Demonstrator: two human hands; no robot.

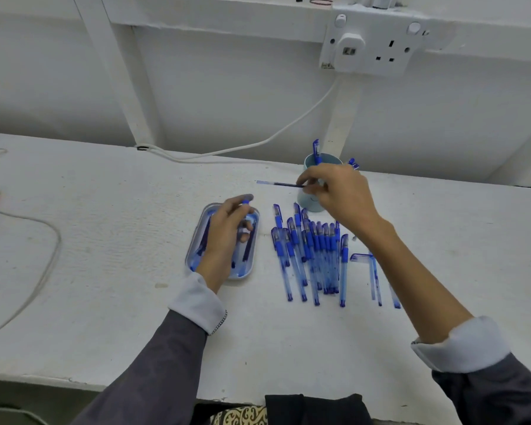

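Observation:
My right hand pinches a thin pen refill that points left, level above the white table, in front of a pale blue cup. Blue pens stand in that cup. My left hand hovers over an oval blue tray and holds a small blue pen part between thumb and fingers. Pen parts lie in the tray, mostly hidden by the hand. A row of several blue pens lies between the tray and my right forearm.
Clear pen barrels lie right of the pen row. A wall socket with a white plug sits above, its cable running down to the table's back edge. Another cable loops at the left. The table's front edge is near me.

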